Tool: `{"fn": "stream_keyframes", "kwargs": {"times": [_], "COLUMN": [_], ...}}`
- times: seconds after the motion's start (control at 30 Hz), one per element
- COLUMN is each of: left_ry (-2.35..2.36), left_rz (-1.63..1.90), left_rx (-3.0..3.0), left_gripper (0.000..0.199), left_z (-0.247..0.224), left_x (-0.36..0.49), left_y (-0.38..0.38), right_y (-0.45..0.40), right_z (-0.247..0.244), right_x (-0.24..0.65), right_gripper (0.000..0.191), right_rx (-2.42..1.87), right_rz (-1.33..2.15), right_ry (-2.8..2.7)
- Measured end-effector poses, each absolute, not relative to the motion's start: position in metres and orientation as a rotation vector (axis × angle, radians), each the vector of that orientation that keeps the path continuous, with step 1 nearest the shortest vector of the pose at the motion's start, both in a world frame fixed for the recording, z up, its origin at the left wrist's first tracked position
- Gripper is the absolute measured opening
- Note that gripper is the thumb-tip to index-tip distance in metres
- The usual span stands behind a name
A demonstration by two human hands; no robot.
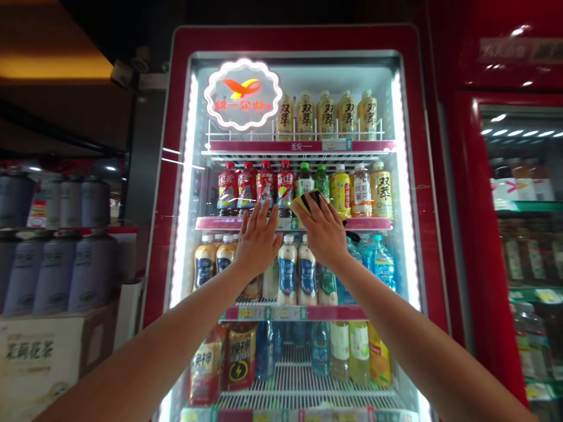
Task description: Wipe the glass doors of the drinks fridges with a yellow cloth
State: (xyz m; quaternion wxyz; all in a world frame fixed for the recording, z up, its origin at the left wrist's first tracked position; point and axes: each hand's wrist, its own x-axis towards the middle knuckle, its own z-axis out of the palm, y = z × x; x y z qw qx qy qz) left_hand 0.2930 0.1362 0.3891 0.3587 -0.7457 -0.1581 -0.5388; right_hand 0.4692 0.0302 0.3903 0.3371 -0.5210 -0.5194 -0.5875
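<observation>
Left hand (257,240) and right hand (319,231) with sponge (307,202) touch glass (292,117) within red frame (290,40).

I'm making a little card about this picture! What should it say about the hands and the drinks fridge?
Place: red-framed drinks fridge
Left hand: flat on the glass, fingers spread
Right hand: pressing a yellow-and-black sponge on the glass
Inside: shelves of bottled drinks
Top sign: glowing logo
Beside it: another red fridge

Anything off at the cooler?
One thing: the right hand presses a yellow-and-black pad against the front of the cooler, level with the bottles. It looks odd because it isn't stock. The left hand lies flat nearby, holding nothing.
</observation>
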Motion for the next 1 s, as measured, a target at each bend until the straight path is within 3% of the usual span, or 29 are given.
{"fn": "stream_keyframes", "kwargs": {"times": [0.13, 0.37, 0.6, 0.83, 1.0], "left_ry": [-0.382, -0.351, -0.332, -0.377, -0.390], "left_rz": [-1.409, -1.383, -1.412, -1.425, -1.409], "left_rx": [-1.933, -1.909, -1.891, -1.930, -1.952], "left_gripper": [0.064, 0.064, 0.068, 0.067, 0.066], "left_z": [0.394, 0.387, 0.396, 0.383, 0.383], "left_x": [0.309, 0.322, 0.347, 0.351, 0.364], "left_y": [0.131, 0.125, 0.117, 0.112, 0.098], "right_y": [0.018, 0.009, -0.002, -0.007, -0.009], "right_z": [0.408, 0.363, 0.411, 0.362, 0.398], "right_x": [0.494, 0.505, 0.527, 0.534, 0.535], "right_gripper": [0.070, 0.073, 0.066, 0.066, 0.070], "right_rx": [-1.343, -1.390, -1.377, -1.367, -1.362], "right_rz": [-1.488, -1.482, -1.525, -1.470, -1.451], "right_ry": [-1.220, -1.202, -1.188, -1.062, -1.184]}}
